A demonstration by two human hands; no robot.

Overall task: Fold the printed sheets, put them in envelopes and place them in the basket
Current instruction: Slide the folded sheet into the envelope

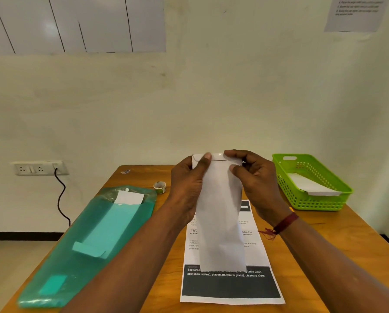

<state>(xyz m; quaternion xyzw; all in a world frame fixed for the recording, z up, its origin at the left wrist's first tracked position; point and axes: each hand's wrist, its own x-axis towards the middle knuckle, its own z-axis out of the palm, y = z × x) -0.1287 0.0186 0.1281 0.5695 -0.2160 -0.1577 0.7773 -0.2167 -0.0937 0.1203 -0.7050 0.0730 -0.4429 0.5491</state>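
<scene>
Green basket [338, 199] at table's far right corner, 1 white envelope [311, 185] inside; teal packet [87, 240] along left edge; both hands, left hand [186, 184] and right hand [254, 179], pinch closed on upright envelope [221, 220] over printed sheet [229, 283] near front edge; wooden table [347, 240]; cream wall [211, 98]

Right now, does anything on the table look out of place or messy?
Nothing looks damaged or spilled. The green plastic sleeve hangs over the table's left edge, and the printed sheet lies slightly askew. Both hands, left hand and right hand, hold the envelope.
</scene>
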